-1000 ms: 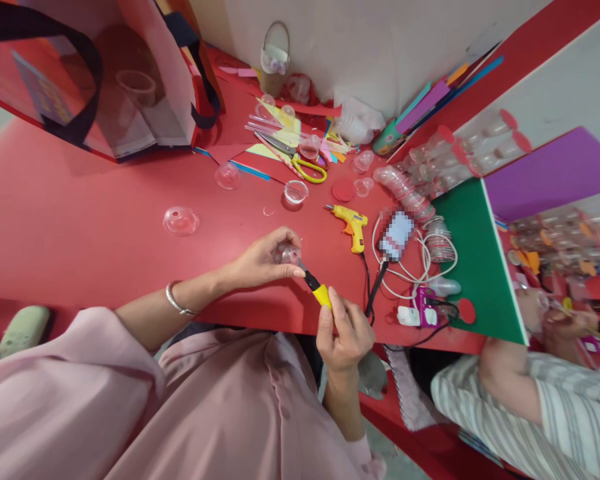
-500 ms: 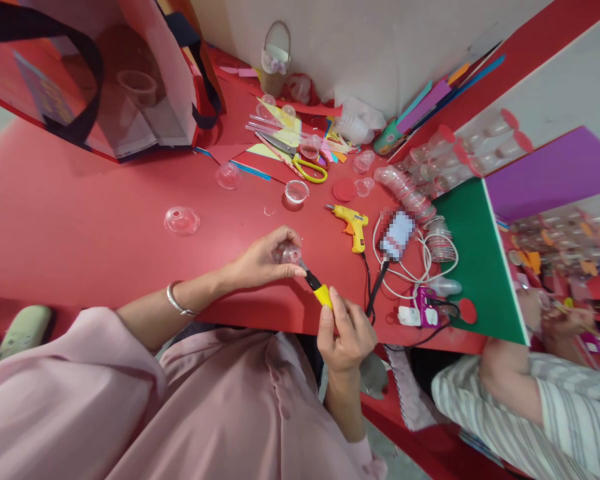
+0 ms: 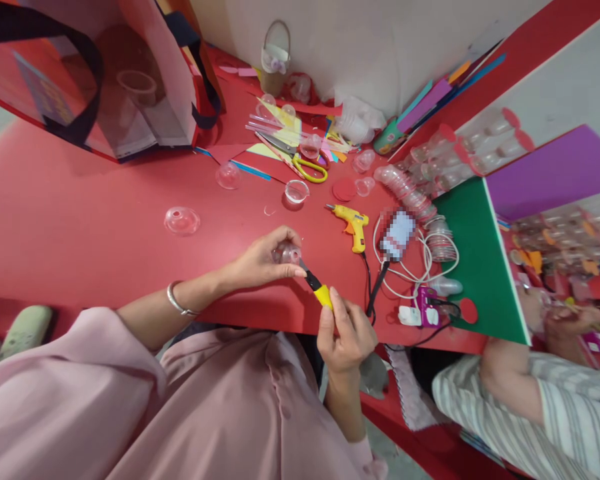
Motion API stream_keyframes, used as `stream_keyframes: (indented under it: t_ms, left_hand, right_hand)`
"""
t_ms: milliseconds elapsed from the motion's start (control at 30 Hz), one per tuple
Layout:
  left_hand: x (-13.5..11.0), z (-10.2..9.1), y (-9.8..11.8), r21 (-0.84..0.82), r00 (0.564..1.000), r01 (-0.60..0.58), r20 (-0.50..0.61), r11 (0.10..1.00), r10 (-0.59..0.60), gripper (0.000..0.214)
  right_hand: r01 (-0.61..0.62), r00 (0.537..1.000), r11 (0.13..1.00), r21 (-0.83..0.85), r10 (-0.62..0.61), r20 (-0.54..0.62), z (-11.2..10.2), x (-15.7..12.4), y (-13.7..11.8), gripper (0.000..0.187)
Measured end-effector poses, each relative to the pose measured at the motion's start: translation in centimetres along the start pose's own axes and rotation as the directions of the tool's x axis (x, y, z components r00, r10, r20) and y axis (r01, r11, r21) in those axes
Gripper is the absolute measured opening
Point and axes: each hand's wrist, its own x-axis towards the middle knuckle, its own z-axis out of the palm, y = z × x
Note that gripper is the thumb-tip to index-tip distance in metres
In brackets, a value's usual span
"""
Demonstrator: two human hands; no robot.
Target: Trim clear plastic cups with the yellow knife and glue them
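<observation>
A small clear plastic cup [image 3: 286,253] is held in my left hand [image 3: 266,259], its end with a hole turned toward my right hand. My right hand [image 3: 345,330] grips a yellow-handled tool [image 3: 323,294] with a black collar and a thin metal shaft, perhaps a soldering iron. The tip of the shaft meets the cup's end; whether it has gone in I cannot tell. Beyond my hands, a yellow glue gun [image 3: 351,225] lies on its side. A clear dome lid with a hole [image 3: 181,221] rests on the table to the left.
Yellow-handled scissors [image 3: 310,167] lie among paper strips. An open cup [image 3: 297,192] stands before them. A phone [image 3: 398,235] and white cable coils sit right, near a purple power strip [image 3: 425,308]. A large bag [image 3: 145,133] occupies the back left. Beyond a green divider [image 3: 473,253] a co-worker's arm shows.
My hands, the cup and the yellow-handled tool hold nearly the same pose. At the far right, the co-worker's hands have shifted slightly.
</observation>
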Motion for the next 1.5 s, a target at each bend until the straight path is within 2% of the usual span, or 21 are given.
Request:
stream_keyframes:
  t_ms: [233, 433, 600, 833, 933, 1067, 1133, 1233, 1367, 1500]
  left_hand:
    - [-0.01, 0.02, 0.35, -0.083, 0.999, 0.017, 0.038, 0.996, -0.014, 0.060]
    - [-0.12, 0.03, 0.60, -0.075, 0.999, 0.032, 0.038, 0.997, -0.029, 0.054]
    - [-0.08, 0.08, 0.76, -0.118, 0.998, 0.056, 0.045, 0.991, -0.051, 0.061]
    - [-0.12, 0.10, 0.81, -0.104, 0.997, 0.066, 0.038, 0.992, -0.063, 0.054]
    - [-0.03, -0.08, 0.44, -0.128, 0.996, 0.080, 0.055, 0.989, -0.073, 0.063]
    - [0.12, -0.24, -0.02, -0.165, 0.994, 0.058, 0.098, 0.985, -0.042, 0.076]
    - [0.13, -0.25, 0.05, -0.153, 0.996, 0.049, 0.083, 0.987, -0.036, 0.067]
    - [0.08, -0.25, 0.51, -0.116, 0.994, 0.078, 0.088, 0.990, -0.068, 0.047]
    - [0.05, -0.24, 0.91, -0.104, 0.989, 0.141, 0.057, 0.985, -0.136, 0.037]
    - [0.09, -0.11, 0.77, -0.023, 0.995, 0.086, -0.042, 0.996, -0.087, 0.026]
  right_hand:
    - [-0.034, 0.999, 0.992, 0.119, 0.032, 0.019, 0.33, -0.08, 0.04, 0.051]
    - [-0.030, 1.000, 1.000, 0.006, 0.030, 0.003, 0.28, -0.22, -0.10, 0.054]
    - [-0.039, 0.999, 0.991, 0.130, 0.036, 0.028, 0.30, -0.16, -0.01, 0.055]
    - [-0.054, 0.998, 0.996, 0.067, 0.055, -0.010, 0.61, -0.27, -0.04, 0.050]
    - [-0.198, 0.980, 0.955, 0.221, 0.188, 0.066, 0.62, -0.52, 0.08, 0.041]
    - [-0.477, 0.879, 0.796, 0.372, 0.417, 0.233, 0.47, -0.75, 0.25, 0.035]
    - [-0.529, 0.848, 0.746, 0.404, 0.463, 0.257, 0.43, -0.80, 0.26, 0.035]
    - [-0.553, 0.833, 0.722, 0.415, 0.493, 0.251, 0.44, -0.86, 0.24, 0.036]
    - [-0.532, 0.847, 0.759, 0.377, 0.484, 0.221, 0.52, -0.92, 0.22, 0.037]
    - [-0.512, 0.859, 0.779, 0.362, 0.460, 0.224, 0.57, -0.84, 0.16, 0.036]
